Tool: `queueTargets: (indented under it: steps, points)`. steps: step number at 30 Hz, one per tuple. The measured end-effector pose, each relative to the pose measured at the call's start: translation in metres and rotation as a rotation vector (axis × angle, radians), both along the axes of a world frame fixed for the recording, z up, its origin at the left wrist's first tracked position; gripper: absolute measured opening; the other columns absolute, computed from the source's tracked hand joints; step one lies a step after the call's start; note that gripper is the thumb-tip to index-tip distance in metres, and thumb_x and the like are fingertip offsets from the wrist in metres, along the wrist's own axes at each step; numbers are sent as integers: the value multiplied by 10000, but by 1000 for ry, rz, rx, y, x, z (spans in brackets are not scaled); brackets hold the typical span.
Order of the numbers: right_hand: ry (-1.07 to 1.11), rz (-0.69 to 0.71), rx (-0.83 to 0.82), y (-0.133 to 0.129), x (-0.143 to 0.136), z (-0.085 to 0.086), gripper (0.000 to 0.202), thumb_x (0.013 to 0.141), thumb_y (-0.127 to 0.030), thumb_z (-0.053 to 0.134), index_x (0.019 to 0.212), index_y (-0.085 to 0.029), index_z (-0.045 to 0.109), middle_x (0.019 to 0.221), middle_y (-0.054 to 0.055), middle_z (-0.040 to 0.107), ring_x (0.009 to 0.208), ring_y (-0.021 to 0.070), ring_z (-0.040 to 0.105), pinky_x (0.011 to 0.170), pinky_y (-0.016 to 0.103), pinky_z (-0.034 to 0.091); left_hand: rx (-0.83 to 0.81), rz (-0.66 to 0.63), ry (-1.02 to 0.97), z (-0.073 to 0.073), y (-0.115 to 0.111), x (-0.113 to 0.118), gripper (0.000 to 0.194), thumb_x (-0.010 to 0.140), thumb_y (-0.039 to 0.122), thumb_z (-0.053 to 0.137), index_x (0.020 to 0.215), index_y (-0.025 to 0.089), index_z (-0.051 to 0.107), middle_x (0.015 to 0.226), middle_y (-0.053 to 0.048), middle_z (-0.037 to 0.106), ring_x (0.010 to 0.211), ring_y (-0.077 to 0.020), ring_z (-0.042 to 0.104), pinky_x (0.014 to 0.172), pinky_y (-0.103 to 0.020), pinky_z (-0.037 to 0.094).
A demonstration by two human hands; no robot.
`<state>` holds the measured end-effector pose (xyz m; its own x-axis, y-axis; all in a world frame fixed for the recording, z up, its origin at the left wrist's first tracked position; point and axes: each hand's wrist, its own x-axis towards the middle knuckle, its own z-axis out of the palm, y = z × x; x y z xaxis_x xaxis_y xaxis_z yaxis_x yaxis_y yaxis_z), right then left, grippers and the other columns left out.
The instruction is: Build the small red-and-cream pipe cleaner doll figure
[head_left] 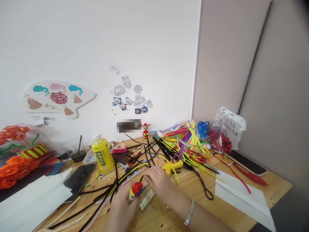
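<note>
Low in the middle, my left hand [124,204] is closed around a small pipe-cleaner figure [136,189] with a red top and bits of yellow and blue. Just to its right, my right hand [159,182] pinches a short black pipe cleaner [141,178] close above the figure; whether the two are joined is hidden. Beneath the hands lies a pale, narrow rectangular piece [147,199] on the wooden table [154,222]. A yellow glue gun [172,166] rests right behind my right hand. Black pipe cleaners [106,190] spread out left of my left hand.
A yellow drink bottle [102,154] and a plastic cup [74,149] stand at the back left. Many coloured pipe cleaners [188,145] pile up at the back right. Another small red figure [145,130] is by the wall. Phones [248,161] and white paper [241,195] lie around.
</note>
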<state>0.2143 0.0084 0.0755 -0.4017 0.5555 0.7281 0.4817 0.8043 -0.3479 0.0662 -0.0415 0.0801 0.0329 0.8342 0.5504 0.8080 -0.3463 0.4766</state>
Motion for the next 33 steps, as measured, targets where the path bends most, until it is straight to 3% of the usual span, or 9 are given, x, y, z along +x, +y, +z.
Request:
queueTargets:
  steps: [6,13,25,33]
  points:
    - [23,-100,-73,-7,-6,2,133,814,-124,457,740,-180,552,710,24,584,680,153,519,622,253,398,-20,-10,-8,-3,0,0,159,719,198,442,603,187,550,568,11,616,541,-137,549,516,-202,429]
    - [97,-7,-123,-4,-3,5,129,829,-168,474,830,-188,602,744,16,619,691,139,541,647,242,401,26,20,-90,8,-1,-1,135,677,226,475,616,190,590,587,5,643,545,-146,568,516,-201,446]
    - [133,-79,-106,-12,-7,5,141,795,-108,465,762,-180,582,713,23,599,664,148,527,622,246,393,-5,29,-36,2,0,0,127,697,196,463,604,190,550,569,5,621,537,-143,554,518,-208,432]
    - [143,-168,-76,-12,-16,-5,165,743,-60,451,654,-182,519,632,12,545,607,145,495,568,241,365,-1,30,-6,-13,1,2,161,717,196,459,557,197,468,517,34,529,492,-118,489,479,-191,372]
